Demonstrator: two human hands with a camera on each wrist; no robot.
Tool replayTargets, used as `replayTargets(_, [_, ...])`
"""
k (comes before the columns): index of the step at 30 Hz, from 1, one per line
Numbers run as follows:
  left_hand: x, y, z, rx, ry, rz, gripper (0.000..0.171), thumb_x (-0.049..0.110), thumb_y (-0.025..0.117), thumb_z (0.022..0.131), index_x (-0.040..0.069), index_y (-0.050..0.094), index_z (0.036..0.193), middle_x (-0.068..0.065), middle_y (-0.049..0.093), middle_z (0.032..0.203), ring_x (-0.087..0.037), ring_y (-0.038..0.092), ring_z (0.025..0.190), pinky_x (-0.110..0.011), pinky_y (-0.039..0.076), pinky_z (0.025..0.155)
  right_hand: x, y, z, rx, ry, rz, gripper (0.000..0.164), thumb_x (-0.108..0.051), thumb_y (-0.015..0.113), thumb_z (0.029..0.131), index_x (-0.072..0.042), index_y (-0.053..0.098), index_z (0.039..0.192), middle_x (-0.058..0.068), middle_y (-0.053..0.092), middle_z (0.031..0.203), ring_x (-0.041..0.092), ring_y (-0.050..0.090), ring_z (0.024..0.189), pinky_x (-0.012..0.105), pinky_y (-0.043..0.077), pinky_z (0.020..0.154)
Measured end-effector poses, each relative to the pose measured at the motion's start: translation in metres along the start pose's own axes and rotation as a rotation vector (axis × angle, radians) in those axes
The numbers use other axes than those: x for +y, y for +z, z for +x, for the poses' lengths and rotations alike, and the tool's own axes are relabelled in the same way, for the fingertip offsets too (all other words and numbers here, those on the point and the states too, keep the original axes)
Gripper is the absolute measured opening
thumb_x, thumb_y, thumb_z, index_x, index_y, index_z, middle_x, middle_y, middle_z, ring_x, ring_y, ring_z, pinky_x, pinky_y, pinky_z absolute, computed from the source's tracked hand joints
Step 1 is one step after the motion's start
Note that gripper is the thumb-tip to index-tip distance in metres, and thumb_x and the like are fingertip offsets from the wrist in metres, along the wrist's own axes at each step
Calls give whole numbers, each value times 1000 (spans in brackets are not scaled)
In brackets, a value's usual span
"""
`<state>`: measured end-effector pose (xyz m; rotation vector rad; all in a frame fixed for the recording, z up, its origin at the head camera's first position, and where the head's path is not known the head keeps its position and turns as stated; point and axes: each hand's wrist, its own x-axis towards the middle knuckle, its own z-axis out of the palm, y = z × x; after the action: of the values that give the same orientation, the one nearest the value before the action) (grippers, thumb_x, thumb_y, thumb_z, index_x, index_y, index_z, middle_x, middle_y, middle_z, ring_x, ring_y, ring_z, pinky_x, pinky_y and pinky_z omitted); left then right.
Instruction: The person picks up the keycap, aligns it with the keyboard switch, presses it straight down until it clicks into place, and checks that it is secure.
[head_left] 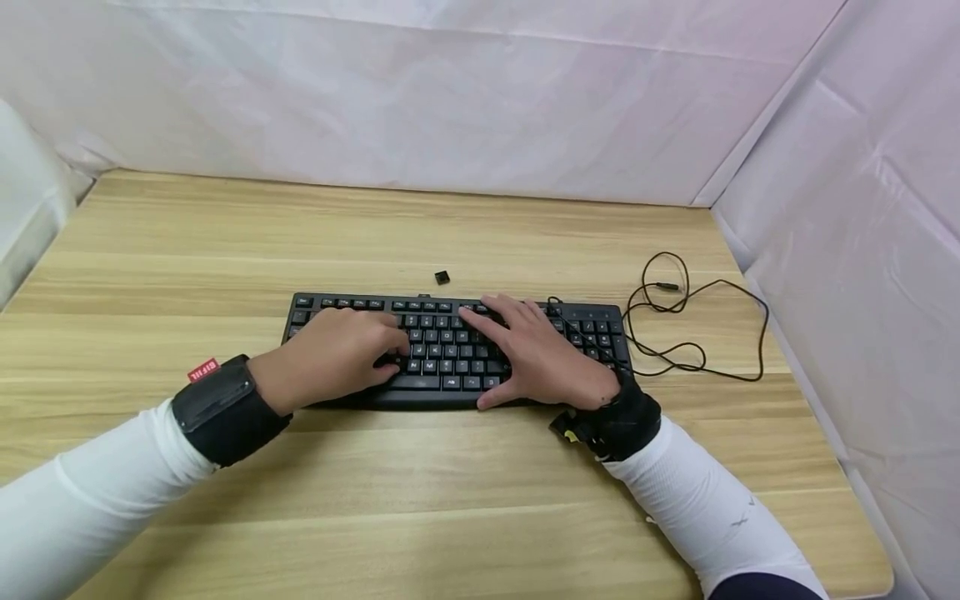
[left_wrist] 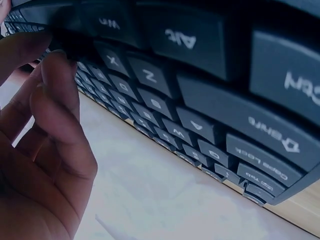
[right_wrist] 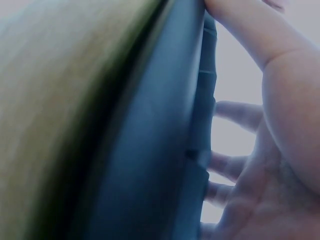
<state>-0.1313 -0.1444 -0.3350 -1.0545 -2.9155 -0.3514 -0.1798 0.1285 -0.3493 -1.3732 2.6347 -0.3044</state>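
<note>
A black keyboard (head_left: 420, 382) lies on the wooden table beneath both hands. My left hand (head_left: 341, 350) rests over its left part, fingers curled. Its thumb and index finger (left_wrist: 57, 75) come together at a key in the bottom letter row, beside the X key (left_wrist: 114, 61); the fingertips mostly hide that key, and a dark gap shows there. My right hand (head_left: 543, 358) is spread over the right part of the keyboard, fingers across the upper keys and thumb (right_wrist: 240, 27) at the front edge. A small loose black keycap (head_left: 442, 277) lies behind the keyboard.
The keyboard's black cable (head_left: 765, 333) loops on the table at the right, its plug (head_left: 667, 287) within the coils. White cloth (head_left: 420, 100) hangs behind the table and along its right side.
</note>
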Motion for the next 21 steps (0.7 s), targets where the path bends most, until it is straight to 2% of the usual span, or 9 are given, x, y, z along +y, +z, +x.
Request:
replayTargets(10, [4,-1,-1,9,0,23,6,17,77,76,16,74,81,1,64,79,-13,60,64,-35,54,53,0,-1,1,-2,9,4,112,-65,72,63,-18,22,151,21,21,151,34,13,137,60,16,108])
replayTargets(17, [7,0,-3,13,-6,40,5,16,77,76,15,75,81,1,64,75,-13,61,63,-34,55,52,-1,-1,0,3,8,-2,112,-64,73,63,-18,22,151,21,22,151,34,14,137,60,16,108])
replayTargets(21, [8,1,-4,24,-26,24,6,15,78,75,14,76,81,-1,68,79,-15,63,67,-35,56,55,-1,-1,0,5,6,-2,112,-64,73,63,-17,23,150,21,22,151,34,15,136,60,17,108])
